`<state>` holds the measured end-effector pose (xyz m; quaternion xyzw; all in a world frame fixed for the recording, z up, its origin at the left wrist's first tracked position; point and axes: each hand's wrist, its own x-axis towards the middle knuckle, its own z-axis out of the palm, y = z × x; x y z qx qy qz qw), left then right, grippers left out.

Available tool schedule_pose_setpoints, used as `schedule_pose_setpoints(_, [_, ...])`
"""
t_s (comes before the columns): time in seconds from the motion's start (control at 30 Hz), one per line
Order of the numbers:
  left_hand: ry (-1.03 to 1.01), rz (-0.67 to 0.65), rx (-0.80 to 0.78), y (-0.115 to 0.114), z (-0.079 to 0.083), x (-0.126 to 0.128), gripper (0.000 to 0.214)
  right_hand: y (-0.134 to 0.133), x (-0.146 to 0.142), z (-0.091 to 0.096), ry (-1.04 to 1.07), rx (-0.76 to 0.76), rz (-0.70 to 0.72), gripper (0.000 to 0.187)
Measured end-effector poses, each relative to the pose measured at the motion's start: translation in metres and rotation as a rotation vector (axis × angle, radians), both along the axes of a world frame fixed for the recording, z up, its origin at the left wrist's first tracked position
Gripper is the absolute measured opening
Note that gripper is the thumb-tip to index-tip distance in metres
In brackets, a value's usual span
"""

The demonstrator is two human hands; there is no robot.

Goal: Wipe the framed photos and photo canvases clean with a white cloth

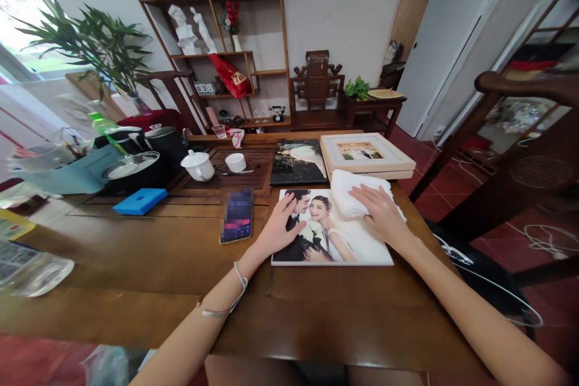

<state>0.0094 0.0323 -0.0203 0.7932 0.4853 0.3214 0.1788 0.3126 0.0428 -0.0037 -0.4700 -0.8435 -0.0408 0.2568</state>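
A large photo print [332,241] of a couple lies flat on the wooden table [181,265]. My left hand [277,228] rests open on the print's left edge, fingers spread, holding it down. Over the print's upper right part lies a folded white cloth [350,194], and my right hand [380,212] presses flat on it with fingers stretched out. A thin bracelet hangs on my left wrist.
A phone [236,215] lies left of the print. Behind are a dark photo album [297,161], a framed picture box [366,155], a white teapot [198,166], a cup [236,162], a blue block [140,200] and pots. A wooden chair [520,151] stands at right.
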Motion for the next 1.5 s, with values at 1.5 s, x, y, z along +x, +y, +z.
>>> schedule_pose_setpoints(1.5, [0.027,-0.067,-0.006,0.008,-0.005,-0.012,0.048,-0.063,-0.064,0.028,-0.287,-0.290,0.475,0.088])
